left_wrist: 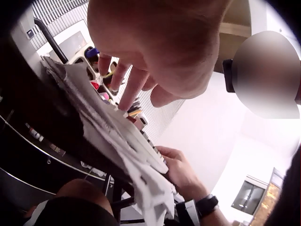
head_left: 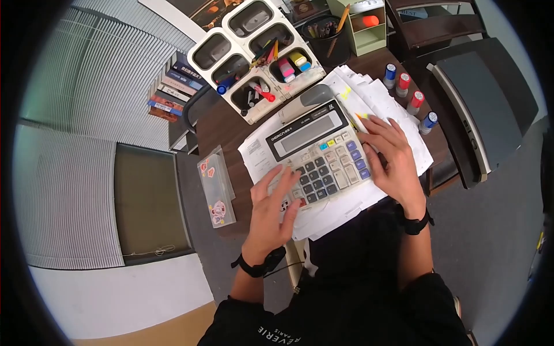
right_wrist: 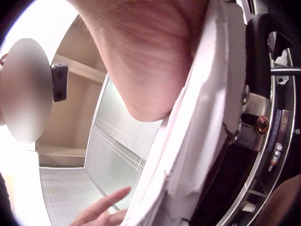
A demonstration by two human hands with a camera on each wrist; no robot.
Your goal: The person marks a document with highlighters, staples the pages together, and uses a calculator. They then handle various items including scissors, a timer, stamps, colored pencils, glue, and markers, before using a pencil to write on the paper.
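Across the table from the organizer, a black shirt carries the legible word PARIS. Papers lie beneath the calculator. The white organizer holds markers. The calculator's brand lettering cannot be read reliably. Left hand: fingers relaxed, extended over the left keys, partly covering them. Right hand: fingers loosely extended at the calculator's right edge. A black cup contains pencils. A translucent case bears stickers. Four small bottles stand beside the papers.
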